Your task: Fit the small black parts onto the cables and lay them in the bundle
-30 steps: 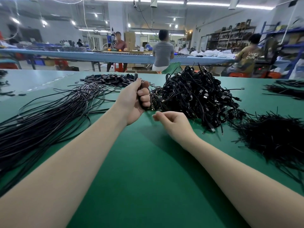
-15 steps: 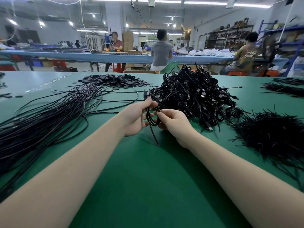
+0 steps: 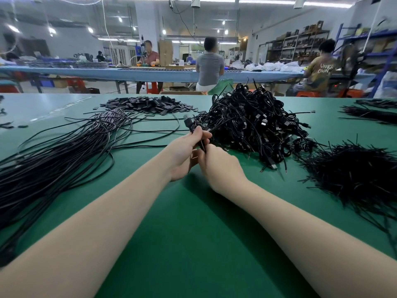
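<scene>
My left hand (image 3: 184,153) grips a black cable (image 3: 190,124) whose connector end sticks up past my thumb. Right beside it, my right hand (image 3: 219,166) pinches the same cable lower down; the two hands touch. A flat pile of small black parts (image 3: 148,104) lies at the back of the green table (image 3: 193,233). The bundle of long straight cables (image 3: 53,160) fans out on the left. A tangled heap of short cables with connectors (image 3: 251,123) sits just behind my hands.
A mound of thin black ties (image 3: 354,175) lies at the right, and more cable bundles (image 3: 371,112) at the far right. Beyond the table's far edge, people sit at a long blue bench (image 3: 150,74).
My left hand came down from a raised fist toward the table. My right hand rose to meet it and took hold of the cable; both now hold it together.
</scene>
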`<action>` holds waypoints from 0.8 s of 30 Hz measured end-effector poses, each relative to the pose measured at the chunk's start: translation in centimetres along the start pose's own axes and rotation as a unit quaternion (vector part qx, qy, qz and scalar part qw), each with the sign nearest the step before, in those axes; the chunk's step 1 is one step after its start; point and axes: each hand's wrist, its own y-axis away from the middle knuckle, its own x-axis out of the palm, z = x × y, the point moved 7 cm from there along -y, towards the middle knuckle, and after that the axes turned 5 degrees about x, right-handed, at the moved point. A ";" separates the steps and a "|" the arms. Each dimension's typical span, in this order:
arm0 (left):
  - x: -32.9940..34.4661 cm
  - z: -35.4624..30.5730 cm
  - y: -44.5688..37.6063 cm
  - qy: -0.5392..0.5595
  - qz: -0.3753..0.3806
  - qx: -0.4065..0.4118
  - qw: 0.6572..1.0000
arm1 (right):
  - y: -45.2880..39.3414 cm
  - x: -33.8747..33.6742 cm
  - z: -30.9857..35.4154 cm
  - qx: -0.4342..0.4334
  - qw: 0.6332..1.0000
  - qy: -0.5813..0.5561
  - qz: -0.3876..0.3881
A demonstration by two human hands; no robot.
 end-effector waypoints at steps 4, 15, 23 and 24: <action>-0.4 -0.4 0.2 -0.122 -0.024 0.056 0.991 | -0.4 -0.6 -1.6 0.015 0.993 0.100 -0.056; 2.6 -1.5 3.1 -0.798 -0.098 0.424 0.418 | -1.1 -1.0 -2.0 -0.121 0.972 0.190 0.057; 1.5 -0.4 1.5 -0.762 -0.079 0.268 0.584 | -4.4 -7.8 -3.5 -0.182 0.896 0.388 0.116; 0.6 -0.2 1.3 -0.722 -0.084 0.257 0.637 | -5.3 -9.9 -5.5 -0.112 0.899 0.403 0.128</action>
